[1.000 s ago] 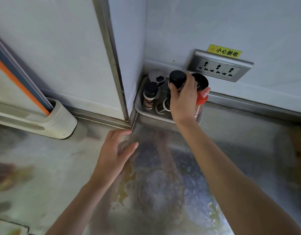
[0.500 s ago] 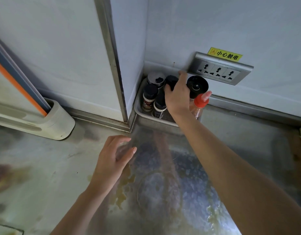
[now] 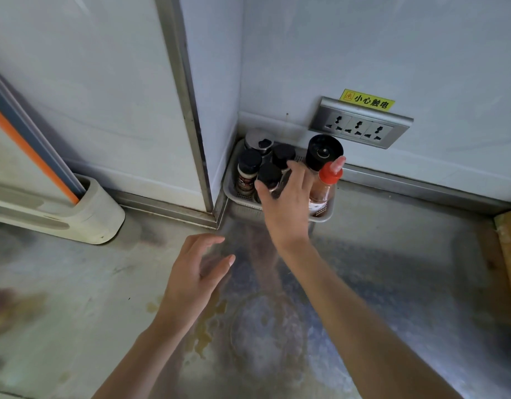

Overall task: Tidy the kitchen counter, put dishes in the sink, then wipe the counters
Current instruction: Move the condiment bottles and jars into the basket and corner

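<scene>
Black-capped spice jars (image 3: 250, 161) fill the far white basket (image 3: 229, 194) under the loosely spread right hand (image 3: 288, 205). Left hand (image 3: 193, 277) hovers open; stained steel counter (image 3: 75, 298) not yet wiped.

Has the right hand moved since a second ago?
Yes. The right hand has drawn back from the socket panel, down and toward the person, and is now over the front of the tray.

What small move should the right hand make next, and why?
Probably lift the right hand clear of the tray: the jars stand upright inside and its fingers look loose, gripping none. The yellow spill near the left hand then needs wiping.
</scene>
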